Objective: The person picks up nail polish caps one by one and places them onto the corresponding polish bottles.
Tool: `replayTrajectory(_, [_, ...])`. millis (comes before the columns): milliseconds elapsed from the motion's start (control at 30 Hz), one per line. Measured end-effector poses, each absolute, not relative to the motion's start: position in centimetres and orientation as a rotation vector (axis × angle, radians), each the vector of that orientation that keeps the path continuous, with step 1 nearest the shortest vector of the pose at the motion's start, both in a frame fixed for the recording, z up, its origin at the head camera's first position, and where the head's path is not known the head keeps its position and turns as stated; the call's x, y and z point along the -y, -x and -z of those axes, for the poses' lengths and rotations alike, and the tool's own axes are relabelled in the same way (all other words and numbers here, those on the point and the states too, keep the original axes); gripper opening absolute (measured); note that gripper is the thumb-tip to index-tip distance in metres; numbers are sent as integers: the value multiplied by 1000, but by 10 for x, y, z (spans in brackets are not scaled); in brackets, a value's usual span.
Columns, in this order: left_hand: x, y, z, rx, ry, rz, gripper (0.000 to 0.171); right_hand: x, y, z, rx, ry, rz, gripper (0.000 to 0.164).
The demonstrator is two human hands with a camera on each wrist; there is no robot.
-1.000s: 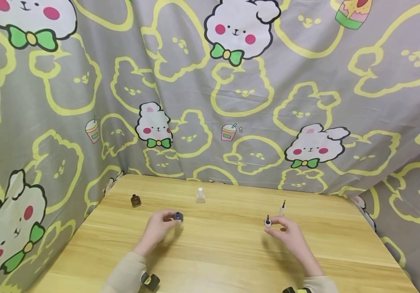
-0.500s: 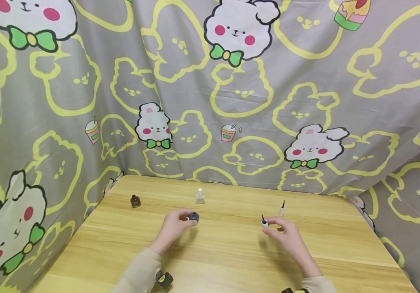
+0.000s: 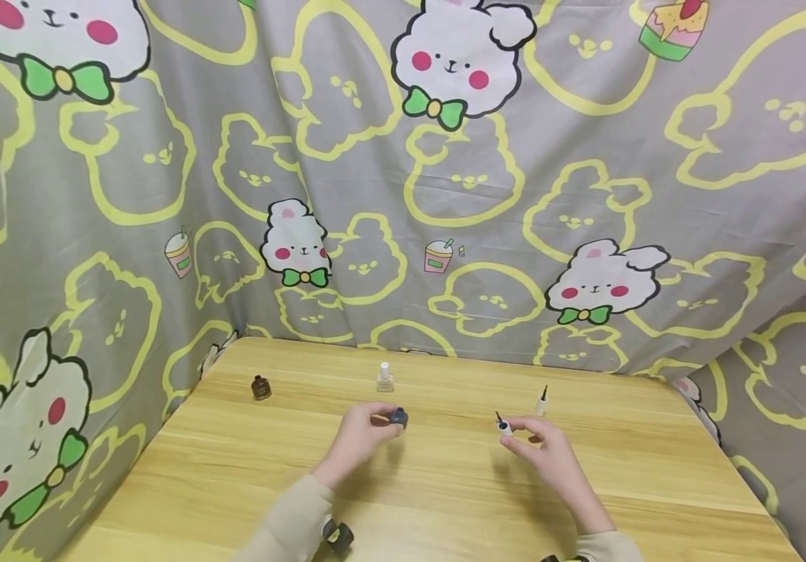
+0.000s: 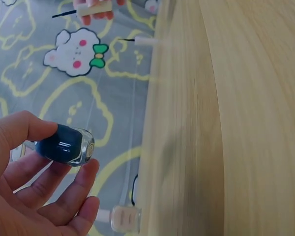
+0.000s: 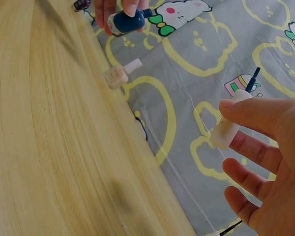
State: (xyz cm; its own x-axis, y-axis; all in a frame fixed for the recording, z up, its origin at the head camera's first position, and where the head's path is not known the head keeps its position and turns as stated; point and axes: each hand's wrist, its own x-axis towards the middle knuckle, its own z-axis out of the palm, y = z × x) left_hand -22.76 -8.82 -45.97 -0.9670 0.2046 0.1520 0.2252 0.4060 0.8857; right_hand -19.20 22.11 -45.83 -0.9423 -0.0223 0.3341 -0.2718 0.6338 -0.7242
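Note:
My left hand (image 3: 364, 433) pinches a dark blue nail polish bottle (image 4: 64, 143) between thumb and fingers, above the table. The bottle has no cap on its neck. In my right hand (image 3: 543, 441) is a white nail polish cap (image 5: 231, 120), pinched by thumb and index finger, its dark brush (image 5: 254, 78) pointing up. Bottle and cap are apart, a hand's width or more between them in the head view. A second white cap (image 3: 541, 403) stands on the table just behind the right hand, its dark brush upward.
A dark brown, capless nail polish bottle (image 3: 260, 387) stands at the back left of the wooden table (image 3: 431, 499). Near the back middle stands a pale polish bottle (image 3: 385, 378) with its white cap on. A patterned grey curtain (image 3: 368, 187) hangs behind and along both sides.
My left hand has carried the blue bottle to the right, toward the right hand. The right hand has shifted slightly left, and the brush in it now leans left.

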Motion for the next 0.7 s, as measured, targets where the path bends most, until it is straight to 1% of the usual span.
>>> replayTrajectory(400, [63, 225, 457, 2604, 527, 1685, 35, -217, 188, 453, 2548, -289, -1188, 22])
replayTrajectory(700, [51, 223, 460, 2592, 621, 1633, 35, -215, 187, 454, 2519, -348, -1173, 25])
